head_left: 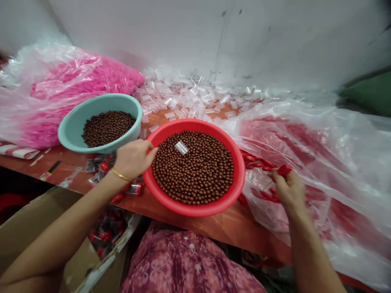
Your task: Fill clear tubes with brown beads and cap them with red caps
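Note:
In front of me stands a red basin [241, 175] filled with small round brown balls [195, 175]. One clear plastic tube [181, 147] lies on the balls. My left hand [132, 158], wearing a gold bangle, is at the basin's left rim with its fingers curled; anything in them is hidden from me. On the other side, my right hand [290, 185] pinches a red plastic cap [284, 170] between thumb and fingers. It is beside a clear plastic bag [345, 150] from whose mouth red caps [255, 162] spill.
A teal basin [71, 128] with more brown balls stands at left. Behind lie many clear tubes [192, 95] along the wall. A bag of pink pieces [88, 79] fills the back left. Red-capped tubes [134, 189] lie near the table edge, above a cardboard box [70, 248].

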The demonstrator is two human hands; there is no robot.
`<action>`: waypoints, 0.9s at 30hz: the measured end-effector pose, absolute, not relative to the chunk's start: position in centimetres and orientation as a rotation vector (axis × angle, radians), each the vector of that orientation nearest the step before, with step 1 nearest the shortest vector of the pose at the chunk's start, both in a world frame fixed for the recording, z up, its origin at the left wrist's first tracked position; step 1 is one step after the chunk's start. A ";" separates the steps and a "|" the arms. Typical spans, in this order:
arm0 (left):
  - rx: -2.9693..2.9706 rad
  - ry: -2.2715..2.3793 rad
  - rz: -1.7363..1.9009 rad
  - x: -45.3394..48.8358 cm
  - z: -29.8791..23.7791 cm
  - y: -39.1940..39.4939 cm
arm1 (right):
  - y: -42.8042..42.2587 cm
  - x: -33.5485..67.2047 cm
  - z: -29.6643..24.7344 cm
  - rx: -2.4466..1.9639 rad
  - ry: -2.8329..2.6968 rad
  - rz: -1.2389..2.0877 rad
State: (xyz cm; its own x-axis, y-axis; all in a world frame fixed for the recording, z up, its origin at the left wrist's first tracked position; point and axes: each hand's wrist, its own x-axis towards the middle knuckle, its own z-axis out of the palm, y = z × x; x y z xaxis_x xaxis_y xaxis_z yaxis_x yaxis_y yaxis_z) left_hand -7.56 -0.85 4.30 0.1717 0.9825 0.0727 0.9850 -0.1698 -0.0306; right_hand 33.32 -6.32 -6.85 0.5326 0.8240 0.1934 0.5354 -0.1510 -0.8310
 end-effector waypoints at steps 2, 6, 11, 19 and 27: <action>-2.497 -1.977 0.099 -4.8 4.0 0.1 | -6.4 30.9 -5.2 -1.653 -1.004 0.467; -2.599 -2.140 0.256 -0.8 1.6 3.9 | -6.1 25.1 -2.4 -1.283 -0.991 0.583; -2.618 -2.354 -0.096 1.4 -1.2 6.6 | -5.4 20.9 -2.3 -1.133 -1.106 0.769; -2.634 -1.807 0.039 1.1 1.7 5.3 | -5.2 20.8 -3.1 -1.194 -1.171 0.821; -2.888 -1.009 0.507 1.6 0.2 4.7 | -5.1 20.7 -3.2 -1.187 -1.153 0.833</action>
State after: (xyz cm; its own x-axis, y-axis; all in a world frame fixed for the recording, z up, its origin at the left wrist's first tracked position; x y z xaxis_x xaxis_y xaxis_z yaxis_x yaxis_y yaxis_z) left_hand 1.62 4.67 0.24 0.7351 0.6124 -0.2909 0.5991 -0.7876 -0.1442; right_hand 20.67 -5.12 -3.23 0.2472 0.9414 0.2294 0.0779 0.2167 -0.9731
